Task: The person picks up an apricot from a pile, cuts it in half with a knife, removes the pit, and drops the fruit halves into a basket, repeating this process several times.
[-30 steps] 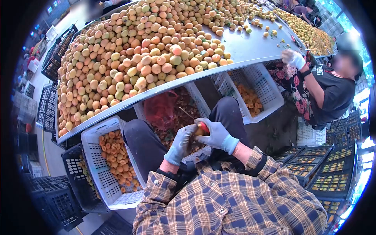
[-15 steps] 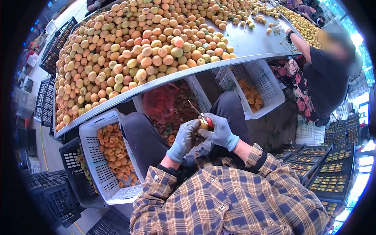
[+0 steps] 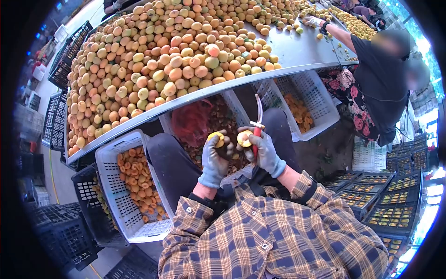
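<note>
"What are the hands holding?"

"The person's left hand (image 3: 215, 160), in a grey glove with a pale blue cuff, grasps a yellow fruit half (image 3: 216, 139) in its fingers. The right hand (image 3: 265, 152), gloved alike, grips a second half (image 3: 244, 138), its pale, rounded cut face showing, along with a red-handled tool (image 3: 256, 139)."

"And the tool's shape?"

"Slim, with a brassy crosspiece at the top of the handle and a thin, curved metal end pointing away from the wearer."

"Where are the two halves?"

"Side by side but apart, between the knees, above a pale plastic crate (image 3: 235, 109) of coarse brown scraps and a crumpled, sheer red bag (image 3: 189, 124)."

"What surrounds them?"

"A smooth metal table (image 3: 297, 51) bears a heap of round, orange-and-green fruit (image 3: 148, 60). At left, a slotted white crate (image 3: 110, 179) contains soft-looking orange halves (image 3: 139, 183). A checked shirt (image 3: 241, 232) covers the wearer's arms and torso. At right, a co-worker's gloved hand (image 3: 312, 21) is at the tabletop, near scattered fruit."
</note>
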Available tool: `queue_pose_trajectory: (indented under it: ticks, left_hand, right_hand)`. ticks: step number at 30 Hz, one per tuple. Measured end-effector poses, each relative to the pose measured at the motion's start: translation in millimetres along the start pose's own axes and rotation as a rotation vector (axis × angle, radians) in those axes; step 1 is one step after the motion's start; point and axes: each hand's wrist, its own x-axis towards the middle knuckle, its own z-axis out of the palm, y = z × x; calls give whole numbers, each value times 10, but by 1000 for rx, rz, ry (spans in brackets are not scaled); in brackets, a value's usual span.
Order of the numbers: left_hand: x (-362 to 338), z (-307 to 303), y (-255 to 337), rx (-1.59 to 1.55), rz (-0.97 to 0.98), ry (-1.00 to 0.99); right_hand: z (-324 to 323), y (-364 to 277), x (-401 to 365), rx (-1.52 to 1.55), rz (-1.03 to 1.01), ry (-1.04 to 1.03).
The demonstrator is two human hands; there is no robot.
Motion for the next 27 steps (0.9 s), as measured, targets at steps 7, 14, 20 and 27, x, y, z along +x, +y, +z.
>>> queue_pose_trajectory:
  ticks: [7, 14, 20, 27]
  left_hand:
    - [49, -89, -198, -164, 7, 30]
    - [35, -142, -242, -189, -56, -22]
    - [-99, 67, -318, 303, 440, -6]
    - [-88, 34, -302, 420, 579, 1]
  right_hand:
    - [56, 358, 73, -805, -248, -107]
    - [188, 128, -4, -1043, -191, 38]
    - [171, 208, 29, -718, -69, 23]
    - [315, 239, 18, -568, -99, 46]
